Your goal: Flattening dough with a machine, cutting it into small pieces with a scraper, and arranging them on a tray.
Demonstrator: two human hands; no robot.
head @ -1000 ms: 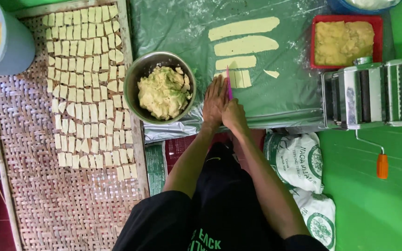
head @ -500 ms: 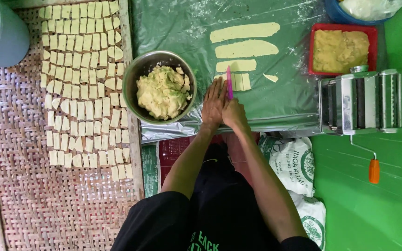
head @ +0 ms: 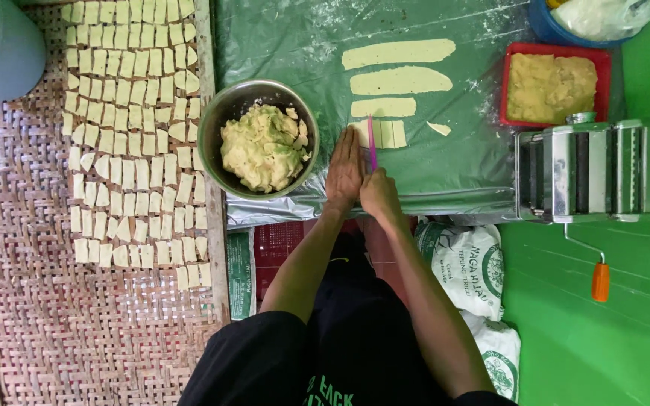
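Note:
My left hand (head: 344, 168) lies flat, fingers together, on the green plastic sheet (head: 287, 45), fingertips touching the left end of a cut strip of pale dough (head: 387, 134). My right hand (head: 378, 192) grips a thin pink cutter (head: 372, 141), its blade standing across that strip. Three longer uncut dough strips (head: 400, 80) lie just beyond. A metal bowl (head: 215, 122) of lumpy yellow dough sits left of my hands.
A woven bamboo tray (head: 77, 316) at left carries several rows of small dough rectangles (head: 126, 135). A red tray of dough (head: 552, 87) and a metal pasta roller (head: 594, 170) with an orange-handled crank (head: 600, 281) stand at right. Blue containers sit at both top corners. Flour sacks (head: 466, 265) lie below.
Both hands stay at the cut strip, the pink cutter shifting only slightly along it. The camera view has drifted a little.

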